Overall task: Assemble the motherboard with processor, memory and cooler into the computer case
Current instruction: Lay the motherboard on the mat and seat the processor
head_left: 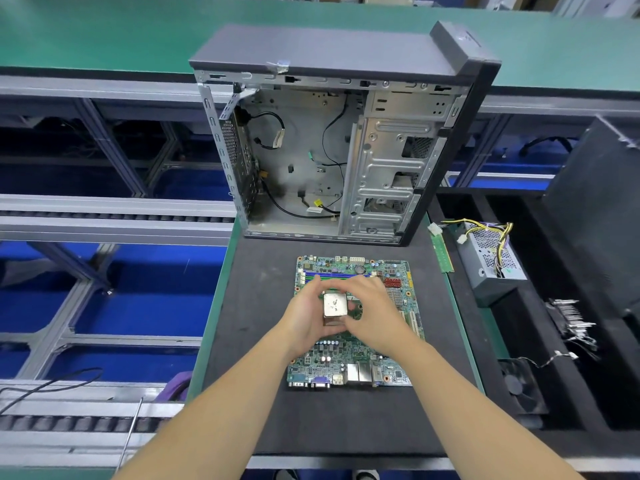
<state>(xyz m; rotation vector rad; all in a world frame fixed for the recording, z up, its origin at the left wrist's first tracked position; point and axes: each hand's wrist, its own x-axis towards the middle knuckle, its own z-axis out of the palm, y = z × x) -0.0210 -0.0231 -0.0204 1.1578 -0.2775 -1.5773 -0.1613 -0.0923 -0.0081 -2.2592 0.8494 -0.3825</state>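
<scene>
The board (353,355) lies flat on the dark mat (263,341), just in front of the open case (332,150), which stands upright with loose cables hanging inside and no board fitted. Both hands meet over the board's middle: the left hand (304,317) and right hand (372,313) pinch the processor (335,304) by its edges, fingers curled round it, its metal lid facing up. Whether it is seated in the socket or held just above cannot be told; the hands hide the socket. Judgement: the processor is light, rigid and fragile on its underside, so the edges are the right hold, with no sliding and no downward force until it is aligned. The board is stiff but thin and should be lifted by its edges, not by components. To the right of the board, a memory stick (442,254) lies at the mat's edge, with the power supply (491,258) beyond it and the cooler (568,323) further right, well apart. Memory and cooler appear not yet fitted.
</scene>
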